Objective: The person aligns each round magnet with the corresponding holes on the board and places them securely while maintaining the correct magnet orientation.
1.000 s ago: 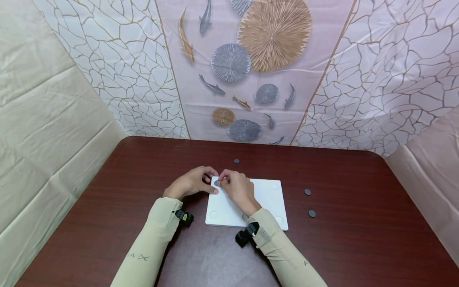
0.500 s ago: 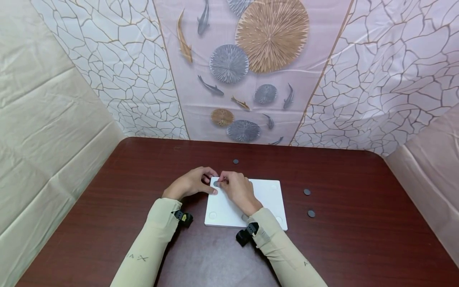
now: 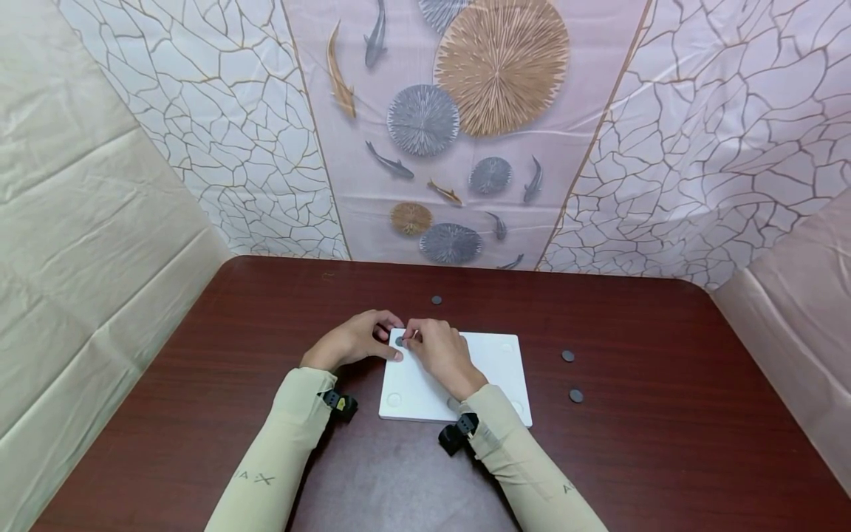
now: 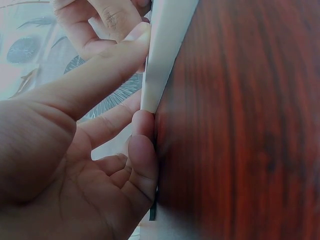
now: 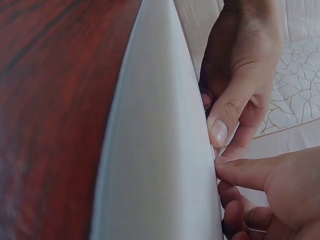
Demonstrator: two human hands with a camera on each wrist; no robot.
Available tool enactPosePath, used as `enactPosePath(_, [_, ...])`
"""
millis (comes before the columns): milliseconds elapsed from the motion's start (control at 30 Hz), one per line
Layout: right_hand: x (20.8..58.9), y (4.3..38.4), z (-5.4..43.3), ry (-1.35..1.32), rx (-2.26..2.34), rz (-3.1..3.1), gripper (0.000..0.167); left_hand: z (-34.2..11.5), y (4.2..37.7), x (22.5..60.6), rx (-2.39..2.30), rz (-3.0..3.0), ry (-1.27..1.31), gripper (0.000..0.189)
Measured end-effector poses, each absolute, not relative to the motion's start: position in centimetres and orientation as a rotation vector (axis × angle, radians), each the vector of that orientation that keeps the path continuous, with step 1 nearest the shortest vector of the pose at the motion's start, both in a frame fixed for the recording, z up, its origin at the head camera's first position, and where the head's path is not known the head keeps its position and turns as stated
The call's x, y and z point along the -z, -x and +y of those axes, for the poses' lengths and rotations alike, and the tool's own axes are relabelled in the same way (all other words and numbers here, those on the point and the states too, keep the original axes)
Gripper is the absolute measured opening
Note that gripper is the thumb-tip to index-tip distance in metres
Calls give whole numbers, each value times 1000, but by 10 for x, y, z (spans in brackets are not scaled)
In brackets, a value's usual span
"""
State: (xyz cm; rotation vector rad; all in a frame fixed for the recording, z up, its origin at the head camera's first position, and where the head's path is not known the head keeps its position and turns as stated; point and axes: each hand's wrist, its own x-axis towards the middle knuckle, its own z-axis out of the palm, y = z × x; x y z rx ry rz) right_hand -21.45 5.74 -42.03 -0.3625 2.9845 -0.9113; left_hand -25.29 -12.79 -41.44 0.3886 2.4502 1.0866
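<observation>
Worktop (image 3: 266,332): dark reddish-brown with a wood grain, rounded at its two far corners
White panel (image 3: 492,362): lying flat near the middle of the worktop, roughly rectangular, its thick pale side wall plain in both wrist views
Grey disc (image 3: 400,341): on the panel close to its far left corner, partly covered by fingertips; whether it is fully seated cannot be told
Left grip (image 3: 355,340): grasping the panel at that far left corner, thumb laid on the upper face just beside the disc, other fingers bent against the outer edge
Right grip (image 3: 440,355): above the panel, fingers bent, tips gathered at the right side of the disc; whether they pinch it or only touch it cannot be told
Round marks: one at the near left corner (image 3: 394,400), one at the far right (image 3: 508,347), one at the near right (image 3: 517,407)
Grey round patch (image 3: 453,405): by the middle of the near edge, partly hidden by the right arm
Loose discs: three on the worktop, one beyond the panel (image 3: 436,300), two to its right, the farther (image 3: 567,356) and the nearer (image 3: 576,396) well apart from it
Sleeves: pale, on the left arm (image 3: 272,443) and right arm (image 3: 525,458), a dark camera at each wrist
Backdrop (image 3: 499,66): cloth printed with fish and gold and grey rosettes, flanked by gold-veined white
</observation>
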Motion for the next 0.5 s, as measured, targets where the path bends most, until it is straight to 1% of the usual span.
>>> enactPosePath(500, [421,214,57,393,916,2988,3,-127,254,416,-1067,2456,-384,50])
